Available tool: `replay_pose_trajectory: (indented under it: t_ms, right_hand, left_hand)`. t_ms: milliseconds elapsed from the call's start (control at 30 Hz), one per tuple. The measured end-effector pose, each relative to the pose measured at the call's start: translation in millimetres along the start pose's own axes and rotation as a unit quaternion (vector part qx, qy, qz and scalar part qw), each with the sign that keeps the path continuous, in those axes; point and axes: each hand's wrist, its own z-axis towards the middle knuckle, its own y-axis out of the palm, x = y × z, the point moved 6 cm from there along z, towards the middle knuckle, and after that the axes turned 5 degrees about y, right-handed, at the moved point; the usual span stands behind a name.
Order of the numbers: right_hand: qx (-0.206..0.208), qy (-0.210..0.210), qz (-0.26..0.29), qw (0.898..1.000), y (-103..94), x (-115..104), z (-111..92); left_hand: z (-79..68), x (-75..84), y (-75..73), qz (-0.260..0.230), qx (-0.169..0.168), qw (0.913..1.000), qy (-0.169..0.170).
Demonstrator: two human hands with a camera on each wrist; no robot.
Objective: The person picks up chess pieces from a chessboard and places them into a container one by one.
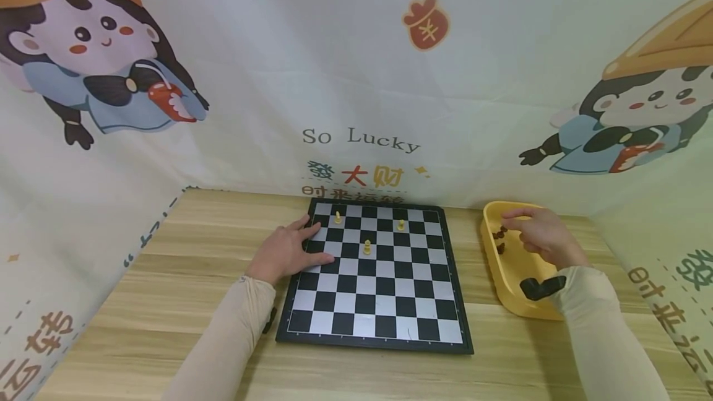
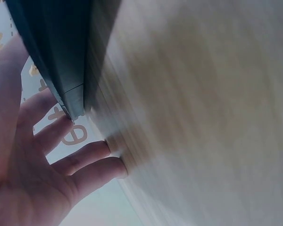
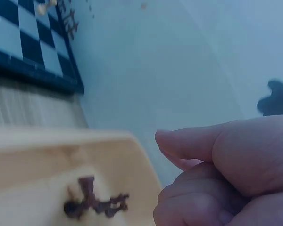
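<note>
A black-and-white chessboard (image 1: 356,320) lies on the wooden table, with several pale yellow chess pieces standing on it, among them one near the middle (image 1: 367,247). My left hand (image 1: 286,251) rests over the board's left edge, its fingers spread and nothing gripped. In the left wrist view, fingers reach past the board's dark side (image 2: 68,61). Over the far part of a yellow tray (image 1: 515,302) is my right hand (image 1: 543,234), loosely bent, thumb and index finger extended; no piece shows between them. Dark brown chess pieces (image 3: 87,197) lie in the tray below and beside it.
Bare wooden tabletop (image 1: 184,265) extends left of the board, and a strip of it separates board and tray. A printed white cloth (image 1: 267,79) hangs behind the table and along both sides. The tray has raised walls.
</note>
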Motion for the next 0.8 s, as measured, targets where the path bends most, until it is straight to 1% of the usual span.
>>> replay_pose_trajectory:
  t_ms: [133, 367, 567, 800]
  right_hand:
    - [0.004, -0.011, -0.002, 1.0, 8.4, -11.5, -2.4]
    - [0.006, -0.01, -0.02, 1.0, 26.2, -34.6, -6.7]
    - [-0.002, -0.018, -0.005, 1.0, 44.4, -46.6, -4.1]
    - [-0.014, -0.049, 0.026, 0.998, 65.8, -56.6, 3.7]
  left_hand:
    - [-0.1, 0.0, 0.6, 0.002, -0.003, 1.0, -0.003]
    - [-0.2, -0.3, -0.4, 0.001, -0.004, 0.9999, -0.01]
    - [0.7, -0.2, -0.6, -0.002, -0.002, 1.0, -0.006]
    - [0.7, -1.4, 1.0, -0.006, -0.004, 0.9999, -0.012]
